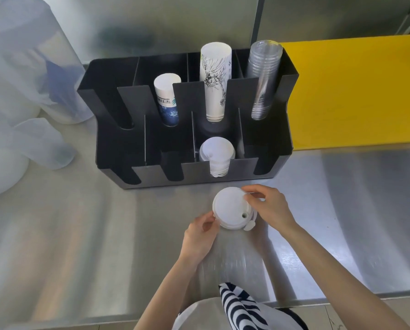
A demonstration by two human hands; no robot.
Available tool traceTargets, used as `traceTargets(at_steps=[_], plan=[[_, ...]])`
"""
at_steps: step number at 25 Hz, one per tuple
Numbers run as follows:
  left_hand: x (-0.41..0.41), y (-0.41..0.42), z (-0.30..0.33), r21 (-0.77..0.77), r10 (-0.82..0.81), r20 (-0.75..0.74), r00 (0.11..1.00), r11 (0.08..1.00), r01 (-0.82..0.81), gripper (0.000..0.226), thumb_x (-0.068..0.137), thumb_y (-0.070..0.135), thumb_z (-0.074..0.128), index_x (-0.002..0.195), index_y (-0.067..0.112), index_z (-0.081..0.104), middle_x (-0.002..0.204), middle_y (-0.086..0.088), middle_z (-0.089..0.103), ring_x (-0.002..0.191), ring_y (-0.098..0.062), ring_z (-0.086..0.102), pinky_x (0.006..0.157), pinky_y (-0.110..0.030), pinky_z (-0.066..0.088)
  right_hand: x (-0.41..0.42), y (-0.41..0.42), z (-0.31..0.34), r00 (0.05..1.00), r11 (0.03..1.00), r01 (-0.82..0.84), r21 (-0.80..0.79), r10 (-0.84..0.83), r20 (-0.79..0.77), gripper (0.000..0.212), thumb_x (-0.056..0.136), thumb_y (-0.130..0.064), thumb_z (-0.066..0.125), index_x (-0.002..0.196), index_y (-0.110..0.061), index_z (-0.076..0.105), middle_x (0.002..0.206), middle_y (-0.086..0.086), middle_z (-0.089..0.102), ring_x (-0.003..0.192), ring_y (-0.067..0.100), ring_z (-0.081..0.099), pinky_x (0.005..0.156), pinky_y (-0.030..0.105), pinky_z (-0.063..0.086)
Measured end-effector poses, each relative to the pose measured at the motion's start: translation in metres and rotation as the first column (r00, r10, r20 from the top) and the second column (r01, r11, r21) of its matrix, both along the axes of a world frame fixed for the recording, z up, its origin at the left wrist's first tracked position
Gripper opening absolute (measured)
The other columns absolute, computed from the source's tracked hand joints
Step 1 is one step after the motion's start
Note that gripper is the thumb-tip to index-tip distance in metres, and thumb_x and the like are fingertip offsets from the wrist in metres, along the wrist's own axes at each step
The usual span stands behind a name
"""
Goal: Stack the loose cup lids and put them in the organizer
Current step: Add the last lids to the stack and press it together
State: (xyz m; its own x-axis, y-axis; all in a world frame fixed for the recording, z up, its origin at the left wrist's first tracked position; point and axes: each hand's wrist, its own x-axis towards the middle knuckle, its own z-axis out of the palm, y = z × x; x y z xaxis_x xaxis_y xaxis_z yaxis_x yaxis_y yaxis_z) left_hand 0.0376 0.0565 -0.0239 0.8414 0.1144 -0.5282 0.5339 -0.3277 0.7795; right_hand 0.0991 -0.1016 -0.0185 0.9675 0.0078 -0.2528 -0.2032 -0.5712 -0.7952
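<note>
Steel counter [68,234], brushed and reflective, spans the view, with a steel wall behind it and a yellow panel [356,91] at the right rear.

Lids [231,208], white and round, are held just above the counter, directly in front of the organizer [108,148] and apart from it. A small drink hole shows on the top lid, and a tab sticks out at the lower right edge. How many lids are in the stack cannot be told.

Left hand [199,236] pinches the lower left rim with fingers curled. Right hand [268,206] grips the upper right rim between thumb and fingertips. Both hands are closed on the lids.

Bare counter lies open to the left and right of the hands. The near counter edge runs across just below the forearms.

In the organizer's front row, the third slot from the left holds stacked white lids [217,153]; the other front slots look vacant. The rear row holds a short paper cup stack [167,98] with blue print and characters too small to read, a tall white cup stack [214,79] with a black line drawing, and clear cups [263,77]. The leftmost rear slot looks vacant.

Translucent plastic containers [20,91] stand at the far left.
</note>
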Motion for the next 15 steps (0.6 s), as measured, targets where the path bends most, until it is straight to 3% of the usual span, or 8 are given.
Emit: traceTargets(at_steps=[4,8,12,15], plan=[[0.0,0.002,-0.004,0.016,-0.025,-0.008,1.0,1.0,0.026,0.029,0.088,0.017,0.05,0.115,0.021,0.06,0.106,-0.004,0.064,0.104,-0.026,0.061,0.099,-0.044,0.047,0.0,0.001,-0.003,1.0,1.0,0.008,0.026,-0.008,-0.015,0.022,0.086,-0.008,0.056,0.105,-0.01,0.066,0.1,-0.001,0.064,0.088,0.008,0.053,0.062,-0.012,0.033],[0.004,0.001,-0.007,0.029,-0.07,-0.006,0.998,0.997,0.07,0.03,0.089,0.024,0.047,0.117,0.024,0.057,0.115,-0.009,0.063,0.106,-0.026,0.06,0.098,-0.043,0.048,0.001,0.002,-0.006,0.999,1.0,-0.019,0.009,0.019,-0.045,0.022,0.086,-0.011,0.057,0.106,-0.011,0.065,0.107,0.003,0.067,0.09,0.008,0.053,0.072,0.007,0.04],[0.008,0.0,-0.014,0.066,-0.111,-0.015,0.994,0.992,0.111,0.032,0.088,0.033,0.047,0.117,0.021,0.055,0.115,-0.013,0.061,0.103,-0.03,0.059,0.095,-0.046,0.049,-0.003,0.005,-0.009,0.997,0.999,-0.021,0.028,0.024,-0.077,0.023,0.084,-0.015,0.06,0.107,-0.013,0.061,0.1,-0.001,0.062,0.09,0.011,0.052,0.066,0.006,0.038],[0.012,0.001,-0.015,0.114,-0.108,0.004,0.994,0.988,0.107,0.033,0.087,0.03,0.051,0.116,0.014,0.055,0.116,-0.019,0.059,0.092,-0.028,0.056,0.093,-0.035,0.047,-0.007,0.011,-0.011,0.994,1.0,-0.022,0.019,0.024,-0.106,0.027,0.082,-0.018,0.063,0.106,-0.011,0.056,0.101,0.0,0.059,0.089,0.014,0.052,0.065,0.01,0.038]])
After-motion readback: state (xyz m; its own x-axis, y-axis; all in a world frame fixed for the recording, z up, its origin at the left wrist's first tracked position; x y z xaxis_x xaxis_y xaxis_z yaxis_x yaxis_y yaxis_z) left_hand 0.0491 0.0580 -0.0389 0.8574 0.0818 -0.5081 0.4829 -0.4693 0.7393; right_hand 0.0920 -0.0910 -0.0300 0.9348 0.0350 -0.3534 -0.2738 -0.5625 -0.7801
